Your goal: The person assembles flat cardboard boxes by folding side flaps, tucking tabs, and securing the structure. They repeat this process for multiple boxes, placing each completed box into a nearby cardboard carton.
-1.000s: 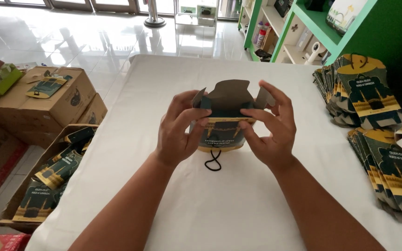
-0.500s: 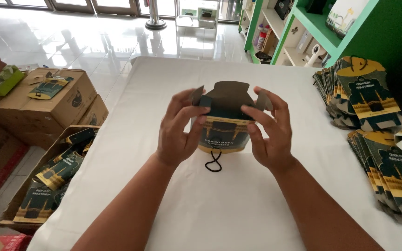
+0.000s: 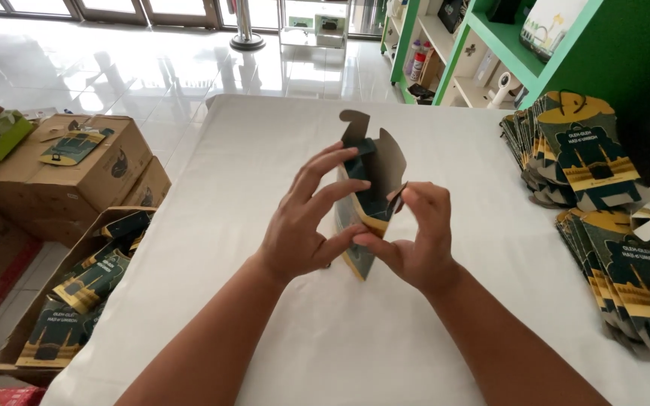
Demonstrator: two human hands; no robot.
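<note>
1. A table (image 3: 280,150) under a white cloth carries everything here.
2. Along its right edge lie two stacks of flat, unfolded dark green and gold cartons: one stack (image 3: 566,150) toward the far right corner, the other stack (image 3: 630,282) nearer, just beside it.

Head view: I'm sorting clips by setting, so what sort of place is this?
Probably a shop or its packing corner: green shelves with goods, stacks of flat printed cartons on a white table, and cardboard boxes on a tiled floor.
</note>
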